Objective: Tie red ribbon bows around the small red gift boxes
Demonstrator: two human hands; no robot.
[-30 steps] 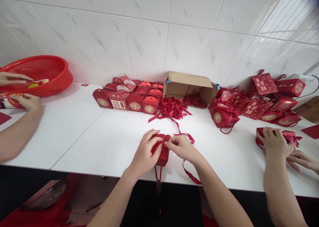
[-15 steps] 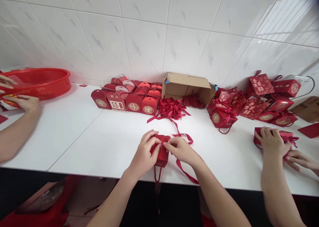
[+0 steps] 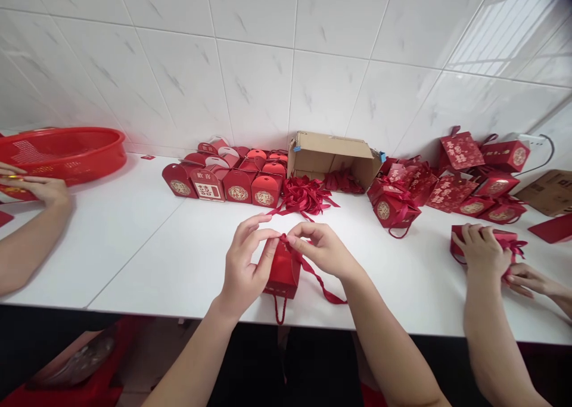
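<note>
A small red gift box (image 3: 282, 274) stands on the table near its front edge, a twisted cord handle (image 3: 280, 311) hanging from the near side. Above its top, my left hand (image 3: 250, 258) pinches a red ribbon between thumb and forefinger. My right hand (image 3: 322, 247) is closed on the same ribbon just beside it, fingertips almost meeting. One long tail of the ribbon (image 3: 328, 291) runs from the box down to the right across the table. What lies exactly between the fingertips is partly hidden.
Folded red boxes (image 3: 236, 183) stand in rows at the back, beside a heap of ribbons (image 3: 308, 193) and an open cardboard box (image 3: 335, 148). Beribboned boxes (image 3: 393, 207) pile up at right. Co-workers' hands work near a red basket (image 3: 96, 157) and another red box (image 3: 460, 235).
The box's top flaps have come together. Both my hands have risen slightly and now pinch the ribbon above the box; its tail has been drawn in nearer.
</note>
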